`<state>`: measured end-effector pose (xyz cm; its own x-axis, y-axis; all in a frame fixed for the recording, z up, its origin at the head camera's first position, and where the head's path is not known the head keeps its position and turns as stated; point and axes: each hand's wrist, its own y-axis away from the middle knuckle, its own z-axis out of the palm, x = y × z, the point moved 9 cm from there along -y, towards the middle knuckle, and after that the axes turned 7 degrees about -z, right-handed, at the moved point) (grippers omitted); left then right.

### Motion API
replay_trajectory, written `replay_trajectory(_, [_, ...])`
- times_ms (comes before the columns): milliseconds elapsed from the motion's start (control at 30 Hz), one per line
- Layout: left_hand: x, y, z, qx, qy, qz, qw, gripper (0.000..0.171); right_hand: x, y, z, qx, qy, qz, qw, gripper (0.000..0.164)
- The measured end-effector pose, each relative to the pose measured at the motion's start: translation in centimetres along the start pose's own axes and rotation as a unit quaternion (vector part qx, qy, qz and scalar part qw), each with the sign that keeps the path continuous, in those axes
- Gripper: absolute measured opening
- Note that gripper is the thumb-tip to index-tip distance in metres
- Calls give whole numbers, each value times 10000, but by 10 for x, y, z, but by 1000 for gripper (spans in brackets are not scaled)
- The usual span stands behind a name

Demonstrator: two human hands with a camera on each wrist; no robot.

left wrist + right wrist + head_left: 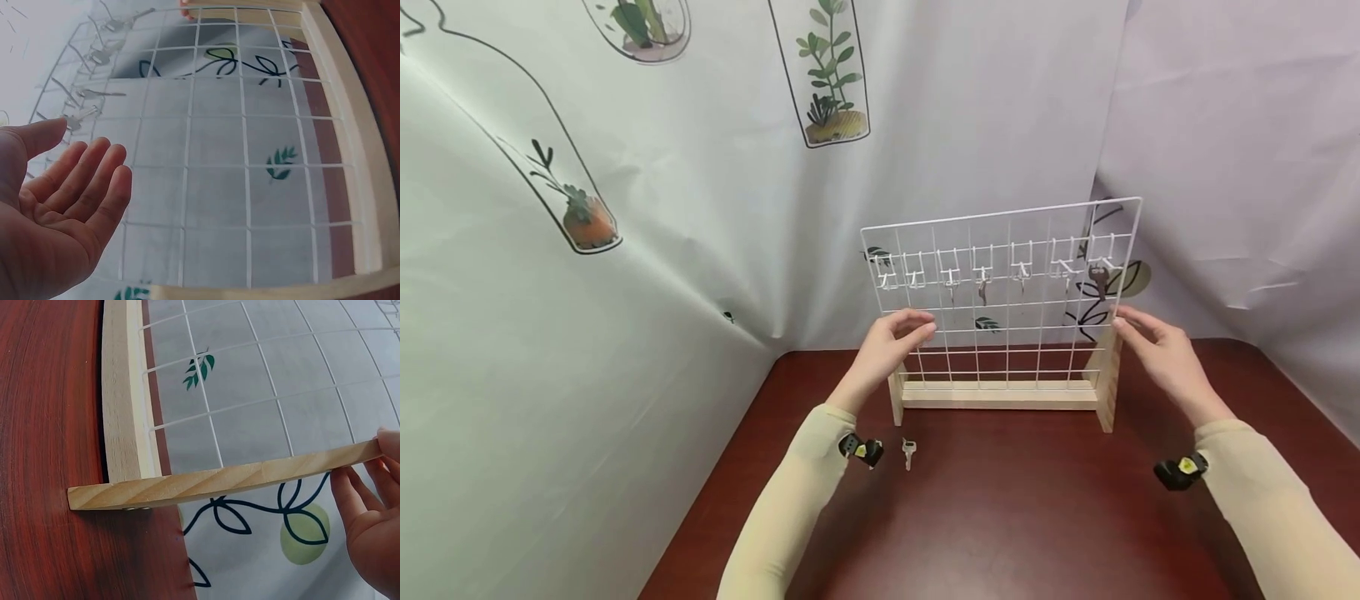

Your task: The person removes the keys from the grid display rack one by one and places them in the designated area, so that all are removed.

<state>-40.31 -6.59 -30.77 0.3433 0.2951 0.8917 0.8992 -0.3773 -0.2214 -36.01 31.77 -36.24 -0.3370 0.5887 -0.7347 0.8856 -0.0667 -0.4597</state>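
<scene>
A white wire grid rack (pixel 1007 329) in a wooden stand (pixel 1000 400) stands on the table. Along its upper part runs a row of white hooks (pixel 951 273), and several of them carry keys (pixel 982 290). My left hand (pixel 895 337) is at the grid's left side, fingers loosely bent with nothing in them; the left wrist view shows its palm (pixel 59 231) in front of the wires. At the other end, my right hand (pixel 1161 354) pinches the top of the stand's wooden side post (pixel 250 478) between thumb and fingers.
One loose key (pixel 909 454) lies on the dark red table (pixel 1000 508), in front of the stand's left foot. Behind the rack hangs a pale cloth (pixel 985 108) with plant drawings, and another side of it runs along the table's left.
</scene>
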Motion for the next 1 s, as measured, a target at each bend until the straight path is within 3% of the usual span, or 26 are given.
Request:
replay_trajectory(300, [22,-12,13,-11,-368,134,9992,38,0,3,-1,5,70,-43,10000,55])
replay_trajectory(533, [31,-21,15,331,-568,-70,9978,44,-2,-2,-4,2,137,-7,9999,57])
replay_trajectory(733, [34,-28,14,538,-292,-161,9980,42,-4,-5,-4,-9,90,-55,9999,58])
replay_trajectory(1000, [39,-30,17,540,-15,-20,9985,32,-2,-1,-1,-115,-3,41,9999,59])
